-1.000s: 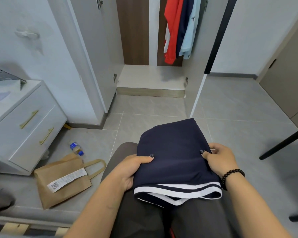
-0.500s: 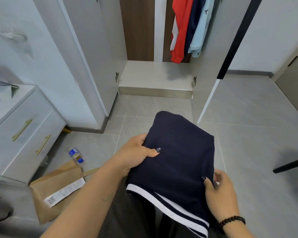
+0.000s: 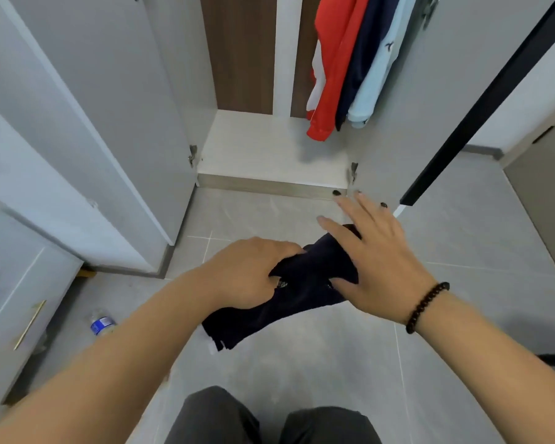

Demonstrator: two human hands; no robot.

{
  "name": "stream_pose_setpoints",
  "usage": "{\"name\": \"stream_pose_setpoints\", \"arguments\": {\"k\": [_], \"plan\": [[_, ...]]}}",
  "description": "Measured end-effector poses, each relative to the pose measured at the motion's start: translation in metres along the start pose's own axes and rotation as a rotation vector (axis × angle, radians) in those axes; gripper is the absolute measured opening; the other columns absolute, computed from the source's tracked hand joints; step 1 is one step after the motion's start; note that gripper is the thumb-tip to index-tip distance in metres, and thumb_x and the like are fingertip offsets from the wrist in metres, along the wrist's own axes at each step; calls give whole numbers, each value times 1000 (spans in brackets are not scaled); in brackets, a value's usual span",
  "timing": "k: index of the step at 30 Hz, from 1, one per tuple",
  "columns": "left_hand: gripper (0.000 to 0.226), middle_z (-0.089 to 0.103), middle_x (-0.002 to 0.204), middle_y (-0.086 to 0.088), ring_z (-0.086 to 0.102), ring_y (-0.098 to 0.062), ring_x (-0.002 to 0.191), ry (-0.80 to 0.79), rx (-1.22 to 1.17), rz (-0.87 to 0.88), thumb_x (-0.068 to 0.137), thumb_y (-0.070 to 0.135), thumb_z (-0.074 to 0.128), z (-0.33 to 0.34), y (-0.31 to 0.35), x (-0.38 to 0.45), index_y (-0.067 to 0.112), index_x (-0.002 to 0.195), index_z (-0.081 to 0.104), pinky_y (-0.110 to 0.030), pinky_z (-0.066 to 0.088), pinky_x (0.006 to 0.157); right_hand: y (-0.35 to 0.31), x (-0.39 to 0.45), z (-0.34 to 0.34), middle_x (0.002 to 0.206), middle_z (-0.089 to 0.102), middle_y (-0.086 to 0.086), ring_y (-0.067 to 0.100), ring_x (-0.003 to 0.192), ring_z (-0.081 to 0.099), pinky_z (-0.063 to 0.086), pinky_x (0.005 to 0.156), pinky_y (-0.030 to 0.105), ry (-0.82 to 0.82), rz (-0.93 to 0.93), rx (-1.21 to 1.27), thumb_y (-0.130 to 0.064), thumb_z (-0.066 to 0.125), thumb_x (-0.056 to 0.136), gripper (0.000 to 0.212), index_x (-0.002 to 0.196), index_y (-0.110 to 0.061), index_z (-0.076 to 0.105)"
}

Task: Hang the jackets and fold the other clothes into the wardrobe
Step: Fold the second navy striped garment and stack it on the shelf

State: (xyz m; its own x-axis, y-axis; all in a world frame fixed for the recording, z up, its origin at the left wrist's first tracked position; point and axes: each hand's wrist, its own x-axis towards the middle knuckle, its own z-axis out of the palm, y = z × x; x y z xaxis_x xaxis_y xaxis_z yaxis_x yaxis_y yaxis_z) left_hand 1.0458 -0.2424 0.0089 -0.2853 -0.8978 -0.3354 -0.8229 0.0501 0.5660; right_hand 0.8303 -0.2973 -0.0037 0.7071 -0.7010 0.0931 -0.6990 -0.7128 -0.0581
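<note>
Left hand (image 3: 253, 277): clutches the near-left edge of the folded navy garment (image 3: 289, 296).
Right hand (image 3: 372, 257): fingers straight, flat on its far-right end.
Garment: held in mid-air before the open wardrobe (image 3: 269, 155).
Advice: keep the fold pressed flat; set it squarely on the wardrobe floor.
Change: 0.5 s ago it lay broad near the lap; now it is carried farther forward.

You are wearing a string of dark round beads as a bracelet (image 3: 427, 306) on your right wrist, just behind your right hand (image 3: 377, 261). Your fingernails are carrying dark polish. Both forearms are showing bare, with no sleeves. Below the bracelet, your legs are wearing dark grey trousers (image 3: 269, 419).
</note>
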Motion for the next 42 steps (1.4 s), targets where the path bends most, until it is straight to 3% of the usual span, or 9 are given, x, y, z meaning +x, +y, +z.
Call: {"name": "stream_pose_setpoints", "arguments": {"k": [4,6,9,19,28,32,35,39,42], "plan": [[40,62,93,15,56,-7,83,-37,110,25,89,8,50,-75,30,-9,34,119,57,-20,45,69,-3,52,-62,143,43,-12,13,143,22,-17,114,38,-288,-72,38,-40,63,83,56,135,-32,45],[39,63,97,13,58,-9,88,-28,118,16,90,9,51,-114,48,-20,33,119,57,-23,47,75,-7,71,-104,111,60,-13,13,115,53,17,115,34,-370,-14,169,-35,62,85,29,113,-30,58],[37,64,104,14,58,-6,93,7,63,-5,90,10,55,-174,70,-42,33,119,59,-19,47,79,-12,95,-173,86,51,-12,14,86,55,48,76,31,-364,36,254,-35,66,82,14,88,-24,60],[14,67,69,11,62,-2,66,317,-142,-97,73,16,62,-280,88,-107,29,79,65,-19,51,59,-36,150,-369,91,52,-13,11,83,55,49,72,34,-61,-73,129,-29,66,82,12,94,-30,70],[32,66,82,24,62,3,77,914,-403,49,69,15,80,-385,106,-124,36,84,61,-8,46,58,-30,188,-474,84,54,-8,14,80,56,51,73,37,274,-24,188,-15,74,78,11,87,-22,72],[41,71,89,22,67,1,80,1150,-663,192,67,10,85,-431,114,-127,34,93,65,-8,50,61,-21,211,-511,84,60,-14,2,83,57,42,72,8,507,-2,343,-7,79,71,27,85,-28,71],[32,75,97,10,71,-8,88,1130,-929,327,69,21,85,-467,121,-116,30,96,71,-19,55,68,-12,237,-536,86,66,-21,-4,84,62,45,74,4,672,2,522,-7,82,67,38,82,-38,67],[33,72,115,1,69,-16,104,769,-1157,370,80,44,69,-499,134,-76,29,110,71,-24,57,74,10,281,-559,98,65,-24,-10,94,59,44,86,7,842,14,740,-12,86,64,43,94,-37,67],[44,71,117,2,68,-16,106,823,-1137,361,79,50,66,-520,144,-36,28,118,67,-25,58,76,38,316,-574,107,64,-20,0,107,58,43,97,20,861,51,850,-14,89,61,54,107,-35,67]]}}
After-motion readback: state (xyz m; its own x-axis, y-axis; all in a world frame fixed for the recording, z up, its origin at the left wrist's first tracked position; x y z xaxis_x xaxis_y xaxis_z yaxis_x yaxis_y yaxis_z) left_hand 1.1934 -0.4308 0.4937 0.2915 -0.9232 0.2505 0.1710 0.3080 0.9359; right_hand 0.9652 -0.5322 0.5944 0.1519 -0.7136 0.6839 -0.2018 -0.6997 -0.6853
